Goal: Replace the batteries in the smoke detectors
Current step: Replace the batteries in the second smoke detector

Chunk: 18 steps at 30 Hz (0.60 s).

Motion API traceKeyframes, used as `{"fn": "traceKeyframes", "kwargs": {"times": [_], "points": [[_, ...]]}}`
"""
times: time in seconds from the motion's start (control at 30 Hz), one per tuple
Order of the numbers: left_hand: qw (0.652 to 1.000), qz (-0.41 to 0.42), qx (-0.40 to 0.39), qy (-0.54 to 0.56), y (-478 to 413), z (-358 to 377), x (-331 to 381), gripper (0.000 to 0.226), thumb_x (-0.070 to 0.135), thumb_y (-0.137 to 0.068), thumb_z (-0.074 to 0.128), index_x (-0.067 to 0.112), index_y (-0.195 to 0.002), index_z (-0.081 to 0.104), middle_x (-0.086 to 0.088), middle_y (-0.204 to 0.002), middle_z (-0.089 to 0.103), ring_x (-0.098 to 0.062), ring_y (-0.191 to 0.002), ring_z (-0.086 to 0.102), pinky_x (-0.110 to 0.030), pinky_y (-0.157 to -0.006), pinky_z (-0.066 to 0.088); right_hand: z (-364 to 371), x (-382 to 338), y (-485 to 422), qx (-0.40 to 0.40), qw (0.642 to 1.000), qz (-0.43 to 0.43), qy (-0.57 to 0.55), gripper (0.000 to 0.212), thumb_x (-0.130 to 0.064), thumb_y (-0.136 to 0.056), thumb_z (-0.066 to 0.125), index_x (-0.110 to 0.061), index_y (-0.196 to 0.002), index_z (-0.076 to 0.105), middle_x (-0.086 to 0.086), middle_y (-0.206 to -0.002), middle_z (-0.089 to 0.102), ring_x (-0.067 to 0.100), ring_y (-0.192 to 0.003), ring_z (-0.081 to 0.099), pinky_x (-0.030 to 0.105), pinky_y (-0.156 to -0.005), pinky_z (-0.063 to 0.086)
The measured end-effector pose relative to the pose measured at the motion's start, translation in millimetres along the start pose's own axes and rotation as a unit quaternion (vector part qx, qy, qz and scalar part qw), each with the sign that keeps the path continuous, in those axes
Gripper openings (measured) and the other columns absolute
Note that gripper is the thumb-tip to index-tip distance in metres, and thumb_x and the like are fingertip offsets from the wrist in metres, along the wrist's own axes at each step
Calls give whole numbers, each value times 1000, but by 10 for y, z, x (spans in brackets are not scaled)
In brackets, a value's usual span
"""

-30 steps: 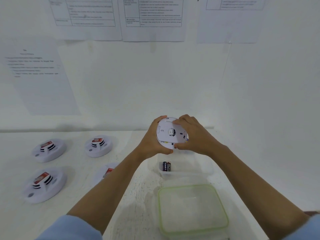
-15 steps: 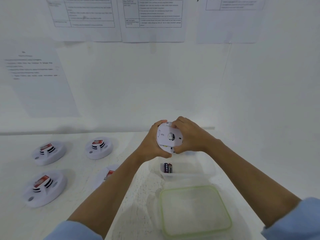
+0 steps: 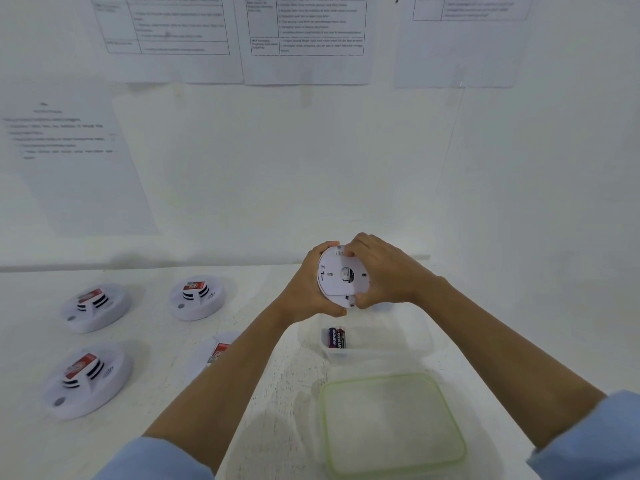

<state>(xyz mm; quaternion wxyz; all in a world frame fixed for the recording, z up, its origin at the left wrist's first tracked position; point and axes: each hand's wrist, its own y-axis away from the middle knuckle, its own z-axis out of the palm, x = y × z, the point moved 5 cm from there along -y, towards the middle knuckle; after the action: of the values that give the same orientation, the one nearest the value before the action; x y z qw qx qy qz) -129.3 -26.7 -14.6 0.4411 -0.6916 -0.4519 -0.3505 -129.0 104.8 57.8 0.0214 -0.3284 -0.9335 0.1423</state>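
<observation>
A round white smoke detector [image 3: 341, 275] is held in the air at the centre of the frame, above the counter [image 3: 166, 420], with its flat back turned towards the camera. It is gripped from the left by the left hand [image 3: 306, 289], whose fingers are curled round the rim, and from the right by the right hand [image 3: 389, 271], whose fingers [image 3: 360, 242] are curled over the top edge. Just below the hands, two batteries [image 3: 336, 338] are seen side by side in a clear container [image 3: 415, 344], and a green-rimmed lid [image 3: 391, 424] is laid lower in the frame. At the lower left, four more are set face up: a far-left detector [image 3: 95, 306], a middle detector [image 3: 197, 296], a lower-left detector [image 3: 86, 379] and a half-hidden detector [image 3: 218, 351] partly covered by the left forearm. Printed sheets [image 3: 304, 36] are fixed to the wall along the top.
</observation>
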Motion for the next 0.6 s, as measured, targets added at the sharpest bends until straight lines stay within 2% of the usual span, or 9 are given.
{"fn": "traceKeyframes", "kwargs": {"times": [0.3,0.47,0.6], "points": [[1000,8,2,-7,1,-16,33,111,32,-41,81,14,-137,27,-6,-136,40,-19,-125,43,-31,-102,45,-6,34,23,5,1000,1,-30,71,-30,-62,80,-3,-119,48,9,-114,49,20,-100,45,19,-78,32],[1000,3,11,-10,51,-30,75,112,29,-41,81,11,-138,28,-7,-137,40,-19,-126,43,-31,-101,44,-36,16,50,14,999,-1,-33,69,-29,-62,79,-4,-118,48,7,-113,49,18,-98,45,17,-78,32],[1000,1,10,-6,119,-43,138,112,27,-40,82,10,-137,28,-7,-136,40,-18,-125,43,-26,-97,46,-91,-47,105,29,998,-1,-47,66,-32,-58,72,-3,-113,50,7,-107,50,13,-90,40,7,-72,31]]}}
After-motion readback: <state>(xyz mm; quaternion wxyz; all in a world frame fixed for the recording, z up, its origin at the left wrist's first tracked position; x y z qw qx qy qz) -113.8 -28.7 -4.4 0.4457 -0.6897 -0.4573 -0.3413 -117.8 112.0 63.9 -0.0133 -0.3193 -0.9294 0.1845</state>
